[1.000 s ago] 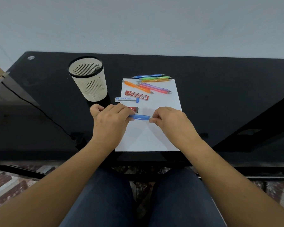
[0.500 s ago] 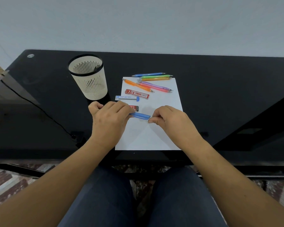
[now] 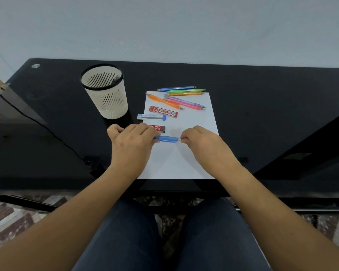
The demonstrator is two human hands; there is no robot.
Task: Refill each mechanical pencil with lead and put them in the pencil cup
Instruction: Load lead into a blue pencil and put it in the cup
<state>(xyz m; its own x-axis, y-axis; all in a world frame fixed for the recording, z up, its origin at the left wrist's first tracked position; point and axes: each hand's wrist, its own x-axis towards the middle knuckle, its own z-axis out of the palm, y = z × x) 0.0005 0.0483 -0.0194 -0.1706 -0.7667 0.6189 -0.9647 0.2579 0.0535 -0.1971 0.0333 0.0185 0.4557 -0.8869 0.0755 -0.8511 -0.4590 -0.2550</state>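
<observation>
Gripped blue pencil [image 3: 167, 139] in curled left hand [image 3: 132, 141]; pinched its other end with right hand [image 3: 202, 142], above white paper [image 3: 194, 155], near cup [image 3: 108, 100].

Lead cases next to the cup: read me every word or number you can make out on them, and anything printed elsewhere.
"2B": clear lead tube with the blue cap; its small print is blurred.
"2B": red lead case, left end; the rest is too small.
Red-and-black lead case: partly under the left hand, print unreadable.
Loose pencils and pencil cup: no text visible.
</observation>
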